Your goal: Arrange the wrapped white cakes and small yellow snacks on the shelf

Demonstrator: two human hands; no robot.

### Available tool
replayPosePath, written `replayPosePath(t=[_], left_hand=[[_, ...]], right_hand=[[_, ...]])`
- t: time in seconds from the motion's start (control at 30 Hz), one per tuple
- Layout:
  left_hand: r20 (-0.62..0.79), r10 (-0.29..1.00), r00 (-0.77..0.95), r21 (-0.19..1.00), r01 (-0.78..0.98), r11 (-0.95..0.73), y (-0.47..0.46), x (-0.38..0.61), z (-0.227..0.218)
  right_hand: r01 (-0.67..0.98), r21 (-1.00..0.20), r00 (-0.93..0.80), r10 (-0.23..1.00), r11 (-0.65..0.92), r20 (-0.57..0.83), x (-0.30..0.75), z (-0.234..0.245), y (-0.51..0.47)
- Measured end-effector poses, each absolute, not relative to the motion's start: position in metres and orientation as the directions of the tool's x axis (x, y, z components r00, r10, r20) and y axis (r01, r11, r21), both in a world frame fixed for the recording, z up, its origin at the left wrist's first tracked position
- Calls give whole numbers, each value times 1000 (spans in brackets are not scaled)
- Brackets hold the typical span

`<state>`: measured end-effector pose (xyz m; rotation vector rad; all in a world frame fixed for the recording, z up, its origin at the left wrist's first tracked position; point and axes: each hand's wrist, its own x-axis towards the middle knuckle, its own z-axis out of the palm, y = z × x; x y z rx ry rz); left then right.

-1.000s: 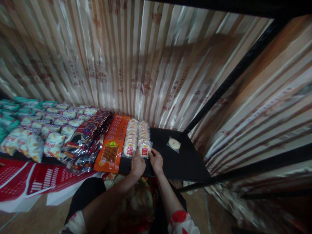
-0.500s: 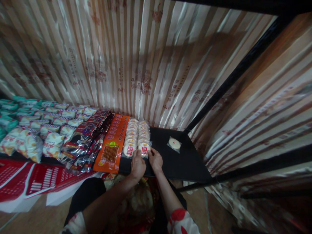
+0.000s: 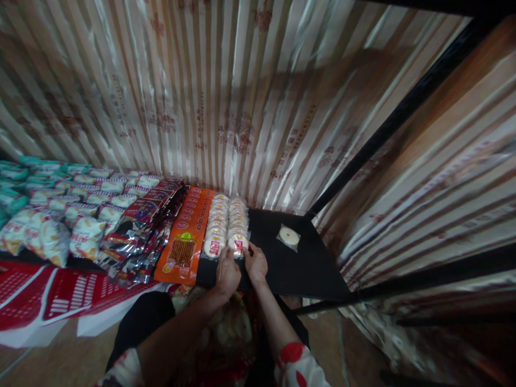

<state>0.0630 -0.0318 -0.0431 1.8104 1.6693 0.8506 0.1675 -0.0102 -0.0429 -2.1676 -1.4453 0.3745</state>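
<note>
Two rows of round white cakes in clear wrappers lie overlapping on the black shelf (image 3: 298,274). At the near end of the right row is a wrapped white cake (image 3: 237,240) with a red label. My left hand (image 3: 228,273) pinches its near left edge, and my right hand (image 3: 255,263) pinches its near right edge. Beside it, the front wrapped cake (image 3: 212,246) of the left row also bears a red label. A single wrapped cake (image 3: 289,235) lies apart, to the right of my hands.
Left of the rows lie an orange snack packet (image 3: 187,231), dark red packets (image 3: 147,215), white snack bags (image 3: 86,236) and green bags (image 3: 44,167). Pleated printed sheeting (image 3: 226,97) hangs behind. A black frame bar (image 3: 363,142) slants at the right. Below sits a bag of more wrapped goods (image 3: 221,328).
My view shifts very slightly. Both hands stay on the front cake of the right row, with almost no movement.
</note>
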Motion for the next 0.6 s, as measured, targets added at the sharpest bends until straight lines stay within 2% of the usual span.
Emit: replayPosePath(t=[0.33, 0.6], left_hand=[[99, 993, 56, 728, 677, -111, -34, 62, -46], [71, 991, 111, 726, 676, -128, -43, 57, -39]], right_hand=[[781, -549, 402, 912, -299, 76, 165, -48, -11], [709, -660, 440, 887, -247, 141, 158, -54, -22]])
